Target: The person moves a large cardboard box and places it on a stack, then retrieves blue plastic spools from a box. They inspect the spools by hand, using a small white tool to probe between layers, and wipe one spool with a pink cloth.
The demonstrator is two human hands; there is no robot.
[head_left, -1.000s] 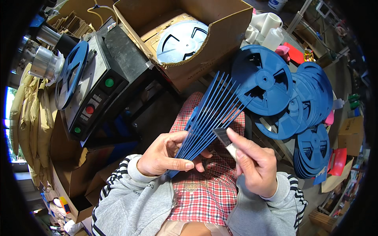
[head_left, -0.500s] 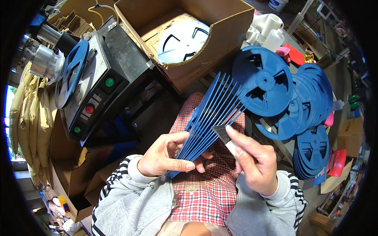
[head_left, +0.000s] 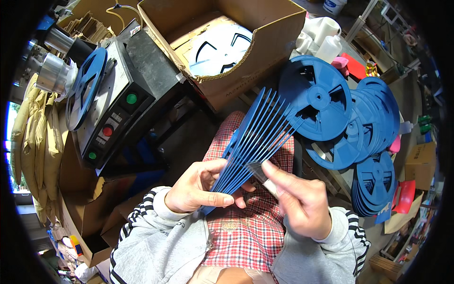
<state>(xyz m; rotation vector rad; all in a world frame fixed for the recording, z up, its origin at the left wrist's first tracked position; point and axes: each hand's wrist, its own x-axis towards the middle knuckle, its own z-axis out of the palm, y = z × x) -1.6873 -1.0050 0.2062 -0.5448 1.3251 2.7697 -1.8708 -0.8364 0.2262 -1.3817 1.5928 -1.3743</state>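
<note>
My left hand [head_left: 193, 190] is closed round the lower end of several thin blue plastic reel discs [head_left: 253, 139], spread like a fan and seen nearly edge-on above my lap. The thumb presses on the near side and fingertips show beneath. Between the thumb and fingers of my right hand [head_left: 305, 201] is a small flat tool [head_left: 258, 172] with a dark end and a pale handle; its exact kind is unclear. The dark end lies at the right-hand edges of the fanned discs, touching or nearly so.
Stacked blue reel discs [head_left: 326, 102] stand at the right, with another stack [head_left: 376, 182] nearer. An open cardboard box [head_left: 255, 57] with a shiny disc inside is ahead. On the left a black machine [head_left: 120, 102] with buttons carries a blue reel [head_left: 92, 71]. A red checked apron [head_left: 236, 244] covers my lap.
My right hand has moved slightly left and down with the flat tool, bringing its dark end closer along the disc edges. My left hand and the fanned discs have stayed put.
</note>
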